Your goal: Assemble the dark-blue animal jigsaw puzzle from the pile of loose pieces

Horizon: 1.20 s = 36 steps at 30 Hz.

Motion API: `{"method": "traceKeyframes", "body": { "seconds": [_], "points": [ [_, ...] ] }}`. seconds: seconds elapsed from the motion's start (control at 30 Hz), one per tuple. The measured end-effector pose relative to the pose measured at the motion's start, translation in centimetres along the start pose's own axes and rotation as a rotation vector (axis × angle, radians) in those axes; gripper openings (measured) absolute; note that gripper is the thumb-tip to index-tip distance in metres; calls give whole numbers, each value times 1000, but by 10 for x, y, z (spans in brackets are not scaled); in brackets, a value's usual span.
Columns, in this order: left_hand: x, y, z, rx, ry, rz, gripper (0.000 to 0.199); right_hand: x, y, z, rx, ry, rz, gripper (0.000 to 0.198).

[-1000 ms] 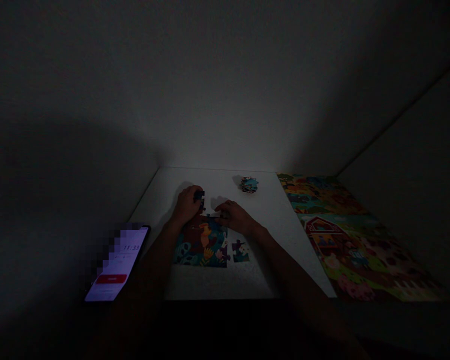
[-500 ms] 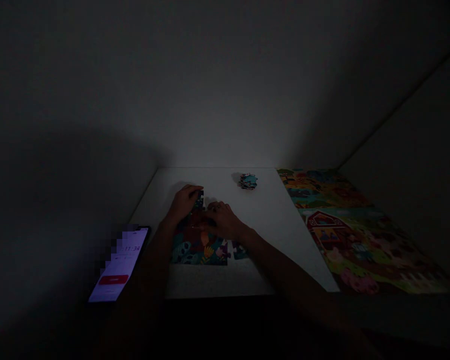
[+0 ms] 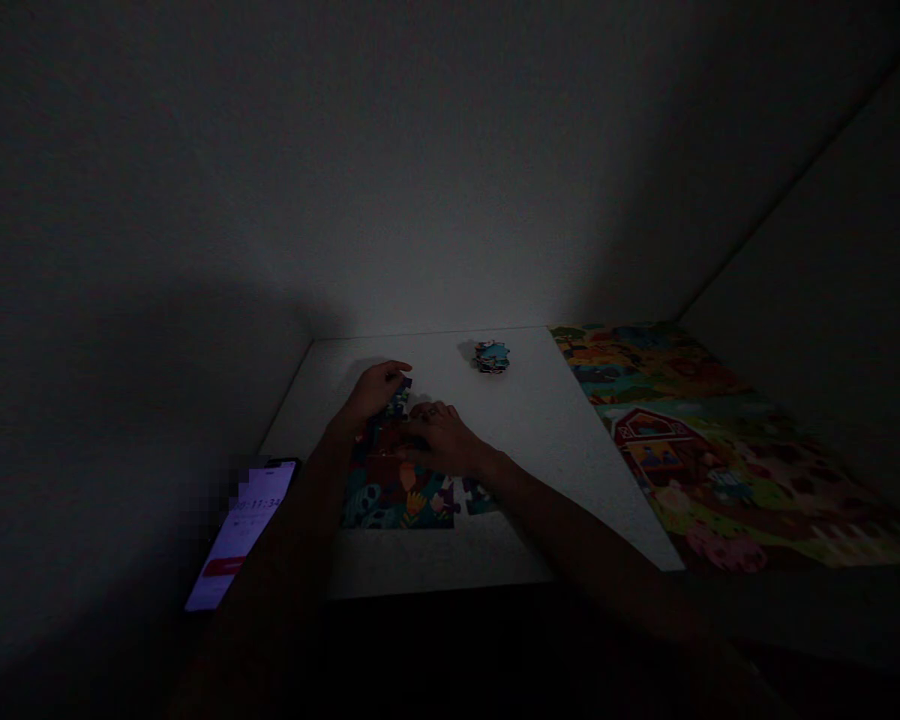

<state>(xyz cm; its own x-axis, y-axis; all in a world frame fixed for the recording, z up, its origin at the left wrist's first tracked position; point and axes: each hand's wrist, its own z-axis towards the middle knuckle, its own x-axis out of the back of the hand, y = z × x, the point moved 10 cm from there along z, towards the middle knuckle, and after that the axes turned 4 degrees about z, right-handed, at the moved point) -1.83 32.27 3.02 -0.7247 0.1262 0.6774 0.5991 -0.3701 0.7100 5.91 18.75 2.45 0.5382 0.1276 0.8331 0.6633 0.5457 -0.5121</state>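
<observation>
Readable digits on phone screen.
Shows 11:34, leading digits unclear; red button below, partly behind forearm, label too small to read.

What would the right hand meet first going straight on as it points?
The right hand, over the puzzle, points toward the left hand, so probably that first; dim light makes depth unclear.

Two bare forearms — slimmer at the wrists; bare fingers
</observation>
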Motion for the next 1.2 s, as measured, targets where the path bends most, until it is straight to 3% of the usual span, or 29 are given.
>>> {"method": "traceKeyframes", "body": {
  "seconds": [0.23, 0.43, 0.63, 0.77, 0.97, 1.2],
  "points": [
    [-3, 22, 14, -26, -7, -36, 24, 0, 3, 1, 4, 15, 19, 50],
    [-14, 59, 33, -80, 1, -102, 27, 3, 2, 1, 30, 54, 0, 53],
    [-44, 114, 68, -172, -34, -225, 27, 7, 1, 0, 43, 58, 8, 51],
    [-72, 134, 89, -172, -72, -251, 23, 7, 1, 1, 67, 77, 2, 50],
    [-110, 136, 102, -168, -124, -246, 19, 3, 6, 4, 82, 117, 2, 48],
    [-131, 117, 106, -125, -114, -219, 19, 1, 11, 5, 65, 145, 24, 50]
  ]
}}
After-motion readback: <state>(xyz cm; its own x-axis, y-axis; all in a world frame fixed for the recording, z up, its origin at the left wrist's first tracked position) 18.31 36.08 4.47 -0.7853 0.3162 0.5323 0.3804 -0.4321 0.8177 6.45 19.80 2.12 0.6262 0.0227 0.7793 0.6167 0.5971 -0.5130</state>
